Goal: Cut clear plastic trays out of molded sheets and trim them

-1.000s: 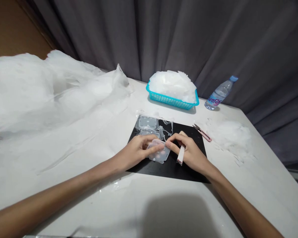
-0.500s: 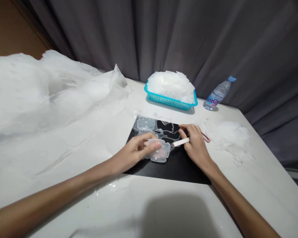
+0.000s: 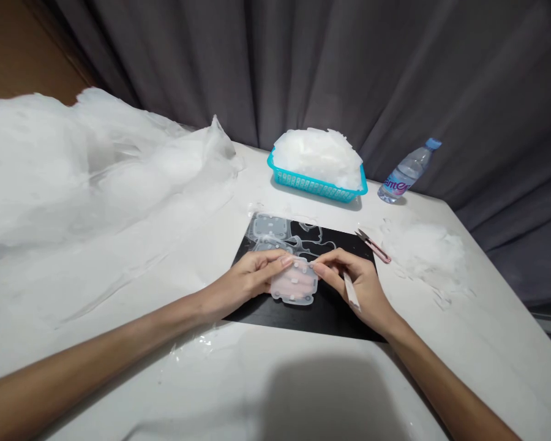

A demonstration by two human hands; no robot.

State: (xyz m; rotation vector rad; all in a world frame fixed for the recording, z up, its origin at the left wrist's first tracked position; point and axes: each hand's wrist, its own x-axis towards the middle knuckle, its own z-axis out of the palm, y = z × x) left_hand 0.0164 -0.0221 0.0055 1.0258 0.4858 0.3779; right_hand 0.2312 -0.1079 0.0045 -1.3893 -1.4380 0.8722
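Note:
My left hand [image 3: 257, 275] holds a translucent, roughly square plastic piece [image 3: 294, 283] by its upper left part, over a black mat [image 3: 275, 318]. Fingers show through the piece from behind. At the piece's upper right corner, the thumb and index finger of my right hand [image 3: 353, 275] are pinched together. A white-handled tool [image 3: 351, 291] is tucked in my right hand, its handle pointing down toward me. Similar translucent pieces [image 3: 270, 226] and thin clear outline scraps [image 3: 319, 248] lie on the mat's far part.
Pink-handled snips [image 3: 374, 246] lie at the mat's right edge, beside a pile of clear scraps [image 3: 429, 254]. Behind stand a turquoise basket [image 3: 316, 187] heaped with white pieces and a water bottle [image 3: 406, 174]. A large translucent plastic bag [image 3: 119, 165] covers the left side.
My right hand has turned, swinging the white-handled tool away from the piece, and its fingertips now meet the piece's corner. The piece is tilted more upright, and the snips are uncovered.

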